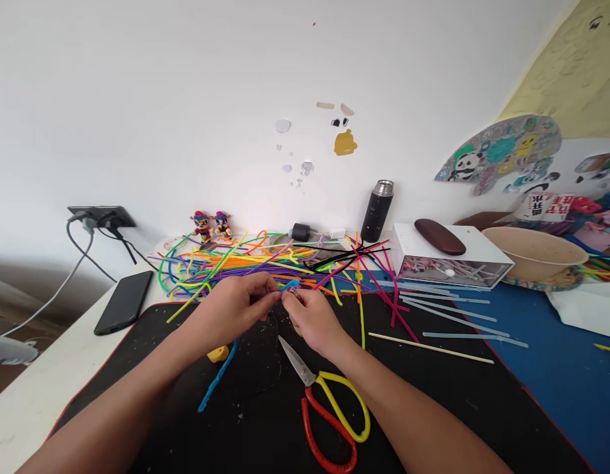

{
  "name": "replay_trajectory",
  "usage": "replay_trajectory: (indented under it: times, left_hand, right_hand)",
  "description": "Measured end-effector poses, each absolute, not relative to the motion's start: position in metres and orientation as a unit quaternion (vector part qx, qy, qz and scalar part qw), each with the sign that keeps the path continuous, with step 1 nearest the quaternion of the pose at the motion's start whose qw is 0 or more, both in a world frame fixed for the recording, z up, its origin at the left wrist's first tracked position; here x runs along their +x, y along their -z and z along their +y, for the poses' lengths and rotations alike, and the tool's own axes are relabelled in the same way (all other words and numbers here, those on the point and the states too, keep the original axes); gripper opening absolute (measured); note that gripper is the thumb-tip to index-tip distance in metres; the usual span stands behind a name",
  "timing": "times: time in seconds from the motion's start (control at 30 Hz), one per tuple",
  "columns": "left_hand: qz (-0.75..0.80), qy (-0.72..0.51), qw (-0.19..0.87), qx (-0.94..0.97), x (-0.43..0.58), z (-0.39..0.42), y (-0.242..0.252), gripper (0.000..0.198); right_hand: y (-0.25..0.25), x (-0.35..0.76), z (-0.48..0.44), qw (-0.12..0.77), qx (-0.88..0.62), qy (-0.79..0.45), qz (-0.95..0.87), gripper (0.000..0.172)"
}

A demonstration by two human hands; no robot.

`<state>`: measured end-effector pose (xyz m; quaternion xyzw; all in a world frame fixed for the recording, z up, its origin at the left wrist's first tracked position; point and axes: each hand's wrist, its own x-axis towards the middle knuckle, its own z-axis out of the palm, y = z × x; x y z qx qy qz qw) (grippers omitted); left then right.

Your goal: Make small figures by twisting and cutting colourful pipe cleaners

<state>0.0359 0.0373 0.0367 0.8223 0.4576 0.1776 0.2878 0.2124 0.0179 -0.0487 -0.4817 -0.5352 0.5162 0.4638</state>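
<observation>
While both hands meet out over the black mat [265,428], fingertips nearly touching, a blue pipe cleaner [289,286] bridges the narrow space between them. Its short upper stretch lies almost level, left to right, rising slightly at the right-hand end. The left hand [238,311] has thumb and forefinger pinched closed on it; the right hand [312,320], fingers curled in, pinches at that far end, though whether it also grips something tiny I can't tell from here. Below the left hand a longer blue length [217,383] slants down toward the person's left, past a small yellow piece [217,355]; the palm hides whether the two blue parts join. So the left hand is nearer that trailing length, and the right is nearer the scissors [309,377], which lie just below it with the blades pointing up toward the gap between the hands. Beyond the fingers, loose colored pipe cleaners [265,268] sprawl across the back of the surface.
</observation>
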Motion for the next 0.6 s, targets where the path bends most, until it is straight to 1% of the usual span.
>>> replay_trajectory:
  times: [0.07,0.2,0.3,0.43,0.6]
  left_hand:
    - [0.451,-0.185,0.331,0.808,0.035,0.0379,-0.0374,0.032]
    - [0.446,-0.187,0.452,0.75,0.0328,0.041,-0.0396,0.034]
    - [0.444,-0.181,0.504,0.718,0.0313,0.0437,-0.0414,0.037]
    - [0.439,-0.183,0.533,0.7,0.03,0.0455,-0.0435,0.039]
    - [0.45,-0.179,0.518,0.705,0.0299,0.0473,-0.045,0.045]
  right_hand:
    - [0.048,0.2122,0.0174,0.462,-0.48,-0.517,-0.538,0.044]
    - [0.0448,0.213,0.0165,0.452,-0.486,-0.514,-0.543,0.044]
    - [0.0423,0.2146,0.0164,0.451,-0.491,-0.508,-0.545,0.045]
    - [0.0414,0.2159,0.0166,0.453,-0.491,-0.506,-0.545,0.045]
    - [0.0431,0.2171,0.0185,0.465,-0.488,-0.502,-0.541,0.046]
